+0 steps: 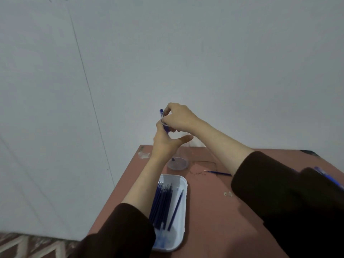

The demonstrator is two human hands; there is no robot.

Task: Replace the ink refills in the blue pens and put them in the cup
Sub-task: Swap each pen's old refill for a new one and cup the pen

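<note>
- Above the clear cup on the reddish table, I am pinching the top of a blue pen with my right hand.
- My left hand is gripping its lower barrel, thumb sticking out.

Two hands are in view, the left hand and the right hand, with one blue pen gripped between them. There are two dark sleeves, the left sleeve and the right sleeve. One clear cup stands on the single worktop, with one small blue piece inside it. One white tray holds a bundle of refills, about seven or eight, too closely packed for an exact count, plus one single refill lying apart. One loose refill lies on the worktop. At the right edge more pens show, at least one, partly hidden.
</note>
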